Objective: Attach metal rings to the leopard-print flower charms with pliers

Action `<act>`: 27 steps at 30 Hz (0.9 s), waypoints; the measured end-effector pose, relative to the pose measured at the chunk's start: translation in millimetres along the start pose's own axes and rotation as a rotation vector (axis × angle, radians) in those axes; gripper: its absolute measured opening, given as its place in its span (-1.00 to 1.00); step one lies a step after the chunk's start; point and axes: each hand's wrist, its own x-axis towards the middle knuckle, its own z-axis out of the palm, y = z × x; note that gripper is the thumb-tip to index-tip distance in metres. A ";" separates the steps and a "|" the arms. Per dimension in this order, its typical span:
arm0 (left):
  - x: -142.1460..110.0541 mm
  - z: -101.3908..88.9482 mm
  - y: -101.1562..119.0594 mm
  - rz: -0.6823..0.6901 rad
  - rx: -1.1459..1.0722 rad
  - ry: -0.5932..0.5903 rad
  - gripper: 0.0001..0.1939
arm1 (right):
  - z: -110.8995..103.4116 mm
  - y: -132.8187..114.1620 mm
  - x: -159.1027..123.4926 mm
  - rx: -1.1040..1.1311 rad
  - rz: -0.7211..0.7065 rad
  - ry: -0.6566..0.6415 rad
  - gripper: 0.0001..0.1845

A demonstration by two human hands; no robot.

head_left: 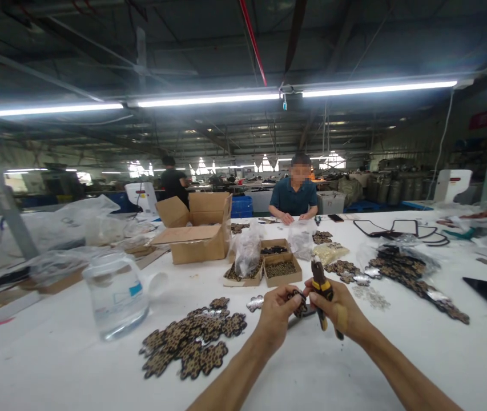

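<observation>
At lower center, our left hand (278,311) pinches a small leopard-print piece (300,302), seemingly light and flexible, best held by its edge; our right hand (337,308) grips yellow-black pliers (322,285).

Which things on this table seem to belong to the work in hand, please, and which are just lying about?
Probably part of the work:
patterned piece, in the left hand
pliers, in the right hand
pile of patterned pieces
open box of small brass-coloured parts

Apparently just lying about:
jug of clear liquid
phone
</observation>
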 end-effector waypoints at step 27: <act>-0.5 -4.2 -7.9 -0.390 0.008 -0.033 -0.81 | -8.6 3.6 -6.0 -0.152 0.042 -0.086 -0.70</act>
